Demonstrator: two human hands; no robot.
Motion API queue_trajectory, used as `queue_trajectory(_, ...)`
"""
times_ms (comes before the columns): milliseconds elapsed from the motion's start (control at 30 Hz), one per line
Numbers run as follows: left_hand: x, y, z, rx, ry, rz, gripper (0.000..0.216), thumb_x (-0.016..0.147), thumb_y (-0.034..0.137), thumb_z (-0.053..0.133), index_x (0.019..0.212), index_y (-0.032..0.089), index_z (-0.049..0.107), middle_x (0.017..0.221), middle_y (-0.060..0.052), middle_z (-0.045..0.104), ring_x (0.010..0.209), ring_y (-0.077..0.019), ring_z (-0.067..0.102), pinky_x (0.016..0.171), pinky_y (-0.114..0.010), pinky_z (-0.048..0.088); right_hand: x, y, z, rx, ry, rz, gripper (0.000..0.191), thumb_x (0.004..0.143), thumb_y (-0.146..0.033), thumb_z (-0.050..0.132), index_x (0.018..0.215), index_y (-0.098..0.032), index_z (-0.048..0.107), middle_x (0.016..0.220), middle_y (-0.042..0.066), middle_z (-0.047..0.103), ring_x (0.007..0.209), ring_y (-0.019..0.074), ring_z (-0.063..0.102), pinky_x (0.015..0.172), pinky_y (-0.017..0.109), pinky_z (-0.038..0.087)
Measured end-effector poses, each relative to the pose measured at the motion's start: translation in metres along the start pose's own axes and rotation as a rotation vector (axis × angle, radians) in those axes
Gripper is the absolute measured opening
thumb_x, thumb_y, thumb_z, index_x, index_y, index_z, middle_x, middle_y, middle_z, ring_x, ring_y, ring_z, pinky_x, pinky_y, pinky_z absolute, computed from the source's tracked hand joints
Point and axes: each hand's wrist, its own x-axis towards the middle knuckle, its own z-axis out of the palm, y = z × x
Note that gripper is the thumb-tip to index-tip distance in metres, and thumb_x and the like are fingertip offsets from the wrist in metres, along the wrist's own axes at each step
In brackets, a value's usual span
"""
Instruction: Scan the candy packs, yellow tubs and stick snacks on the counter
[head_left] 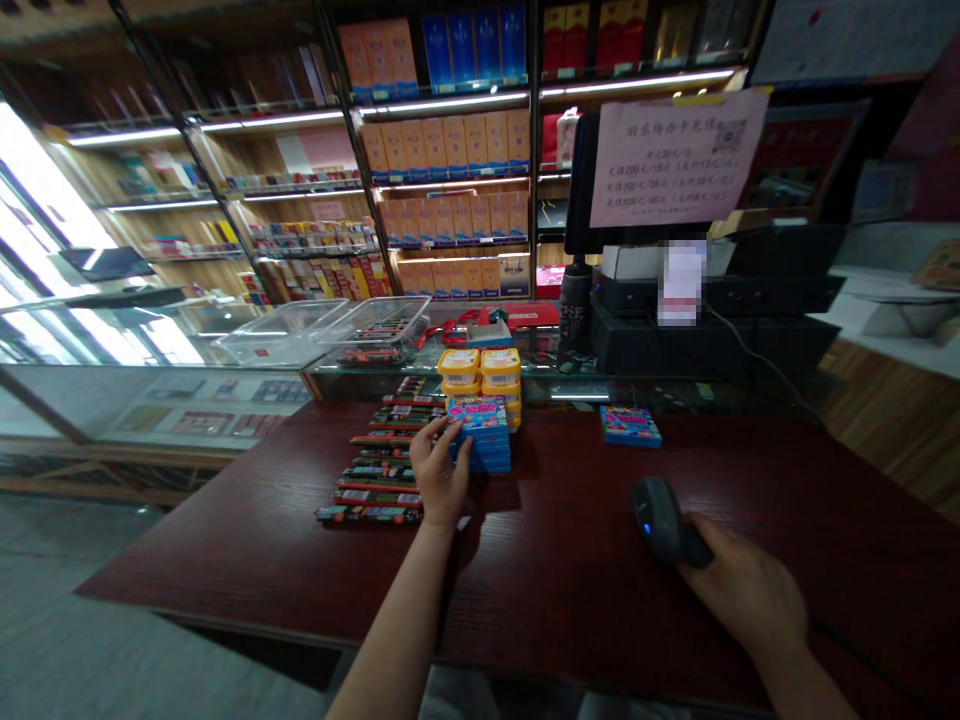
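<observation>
My left hand (441,478) is at the near left corner of a stack of flat blue boxes (487,455). Its thumb and fingers are apart, with the fingertips at the upper boxes; no box is visibly lifted. My right hand (750,590) is wrapped around the handle of a black barcode scanner (664,522), whose blue light is lit. Beyond the scanner, a single blue box with pink lettering (631,426) lies on the table. Yellow-lidded tubs (480,368) are stacked just behind the blue boxes. Left of them lie several dark, patterned slim packages (379,495) in a row.
A dark red-brown table (555,570) spans the front. Behind it are a glass counter, clear plastic bins (386,325), a dark bottle (574,305) and a monitor with a paper sign (675,160). Shelves of boxed goods (450,145) line the back. A black cable (862,650) runs at the right.
</observation>
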Motion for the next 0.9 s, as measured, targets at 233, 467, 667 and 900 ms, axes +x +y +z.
queue_trajectory(233,-0.009,0.045,0.005,0.052,-0.195,0.268,0.032,0.081,0.016,0.059,0.111,0.027,0.063,0.120,-0.008,0.055,0.118,-0.0244,0.047,0.100,-0.044,0.038,0.003,-0.003,-0.004,0.042,-0.006,0.015,0.023,0.085,-0.031,0.047,0.102,-0.026,0.060,0.089,0.001,0.072,0.076,0.0201,0.068,0.062,0.030,0.043)
queue_trajectory(467,-0.029,0.092,0.064,-0.246,-0.765,0.357,0.046,0.082,0.013,0.050,0.127,0.023,0.051,0.131,-0.012,0.048,0.124,-0.0246,0.042,0.102,-0.044,0.041,0.008,-0.003,-0.004,0.065,0.003,0.058,0.024,0.082,-0.028,0.052,0.105,-0.024,0.061,0.091,0.002,0.072,0.075,0.0194,0.067,0.062,0.029,0.041)
queue_trajectory(667,-0.041,0.115,0.147,-0.581,-0.876,0.059,0.048,0.072,0.005,0.053,0.116,0.022,0.059,0.127,-0.011,0.055,0.121,-0.0248,0.049,0.107,-0.044,0.036,0.011,-0.004,-0.008,0.076,-0.034,0.054,0.024,0.081,-0.025,0.054,0.103,-0.023,0.062,0.091,0.003,0.072,0.077,0.0199,0.066,0.067,0.029,0.041)
queue_trajectory(900,-0.044,0.125,0.209,-0.560,-0.877,-0.115,0.045,0.072,0.005,0.054,0.111,0.027,0.062,0.127,-0.010,0.058,0.128,-0.0273,0.043,0.111,-0.056,0.015,0.013,-0.001,-0.005,0.166,-0.053,0.053,0.022,0.082,-0.026,0.052,0.101,-0.023,0.061,0.089,0.003,0.071,0.081,0.0197,0.065,0.072,0.029,0.041)
